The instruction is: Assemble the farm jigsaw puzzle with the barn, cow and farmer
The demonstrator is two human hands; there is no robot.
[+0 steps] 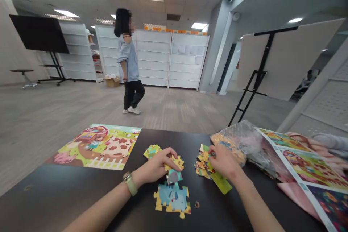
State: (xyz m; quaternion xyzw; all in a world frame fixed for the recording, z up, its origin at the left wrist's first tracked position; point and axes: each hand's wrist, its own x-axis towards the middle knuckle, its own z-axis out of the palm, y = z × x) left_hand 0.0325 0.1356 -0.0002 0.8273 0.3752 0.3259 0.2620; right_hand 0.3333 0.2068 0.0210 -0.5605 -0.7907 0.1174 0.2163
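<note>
Left hand [156,166] narrowly grips a yellow jigsaw piece [177,161]; right hand [224,161] sits in a heap of pieces [203,163], its hold hidden.

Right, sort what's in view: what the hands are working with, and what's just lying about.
Working with:
left hand, on a yellow jigsaw piece
right hand, at a pile of loose jigsaw pieces
joined blue jigsaw pieces

Lying about:
farmyard picture
plastic bag
printed picture sheets
cardboard box
black easel
</note>
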